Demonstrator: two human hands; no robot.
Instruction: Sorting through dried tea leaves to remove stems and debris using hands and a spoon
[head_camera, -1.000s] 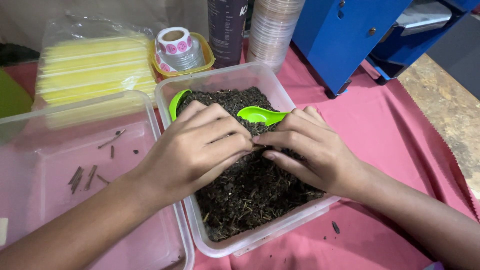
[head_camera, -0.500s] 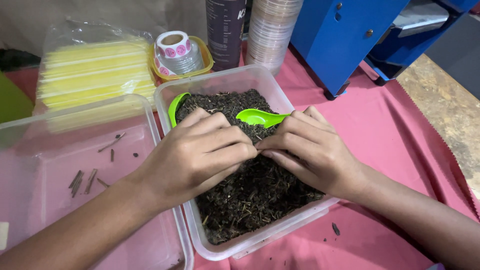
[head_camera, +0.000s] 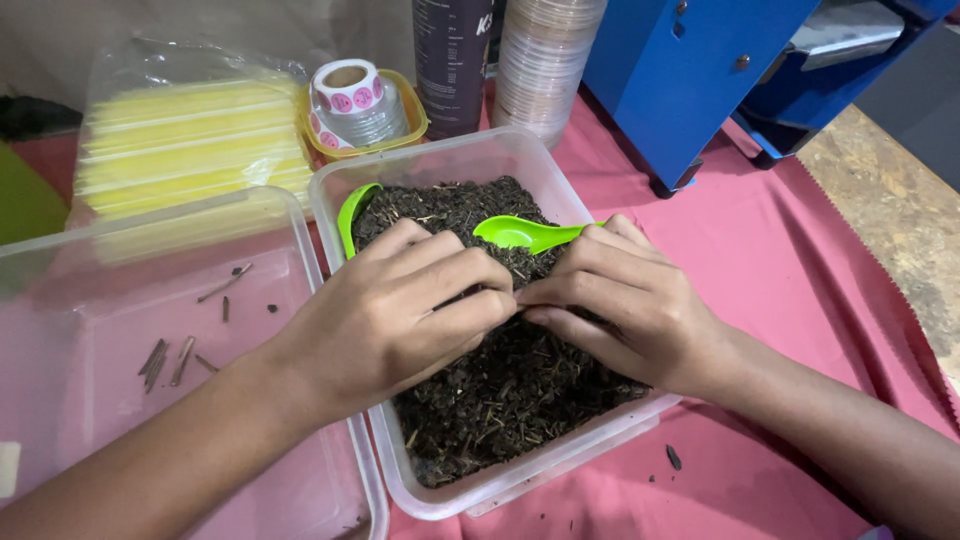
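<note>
A clear plastic tub (head_camera: 590, 185) holds dark dried leaves (head_camera: 505, 400) with small stems. Both my hands are inside it, lying on the leaves. My left hand (head_camera: 400, 315) comes in from the left with its fingers curled. My right hand (head_camera: 625, 300) comes in from the right. Their fingertips meet in the middle of the tub and pinch at the leaves; what is between them is hidden. A green plastic spoon (head_camera: 520, 233) lies on the leaves just behind my right fingers. A second green spoon (head_camera: 350, 215) leans at the tub's left wall.
A second clear tub (head_camera: 150, 250) at the left holds a few loose stems (head_camera: 165, 360). Behind are a bag of yellow lids (head_camera: 190, 150), a sticker roll (head_camera: 350, 95) in a yellow cup, a dark bottle (head_camera: 455, 55), stacked clear lids (head_camera: 545, 60) and a blue machine (head_camera: 700, 70). A pink cloth (head_camera: 770, 270) covers the table.
Both hands have stayed in the tub, working the leaves with small finger movements. The spoons and tubs have not moved.
</note>
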